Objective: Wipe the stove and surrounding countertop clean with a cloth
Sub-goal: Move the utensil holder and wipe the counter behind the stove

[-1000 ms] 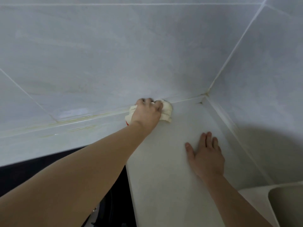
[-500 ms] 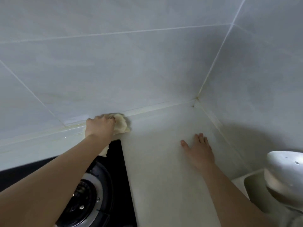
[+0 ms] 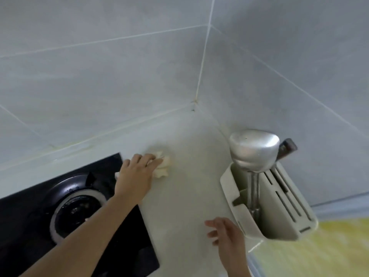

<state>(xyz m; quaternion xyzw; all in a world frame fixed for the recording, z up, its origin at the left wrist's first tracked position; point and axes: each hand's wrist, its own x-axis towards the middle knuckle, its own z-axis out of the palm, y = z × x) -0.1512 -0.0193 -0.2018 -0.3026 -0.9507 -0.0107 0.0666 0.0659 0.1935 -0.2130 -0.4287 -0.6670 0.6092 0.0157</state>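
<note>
The left hand lies palm down over a crumpled cream-white cloth, its fingers curled onto the bunched fabric and pressing it against the pale off-white stone surface; part of the cloth pokes out past the fingertips on the far right side, and a small corner shows at the wrist side. The cloth sits on the surface just beside the far right corner of the black glass stove, near the strip where the surface meets the wall. The left forearm reaches in from the lower left, crossing over the stove's right edge. On the stove, a round black burner with a pale ring around it lies under and to the left of that forearm. The right hand is nearer the camera, fingers spread and loosely straight, holding nothing — whether it touches the surface or hangs just above it cannot be told, since it is somewhat blurred. Just to its right stands a cream plastic utensil holder with slotted sides, and a shiny steel ladle rests in it, bowl upward. A dark handle sticks out behind the ladle bowl. Grey marbled wall tiles with light grout lines rise behind the surface and meet in a corner — some dark grime marks the seam there.
</note>
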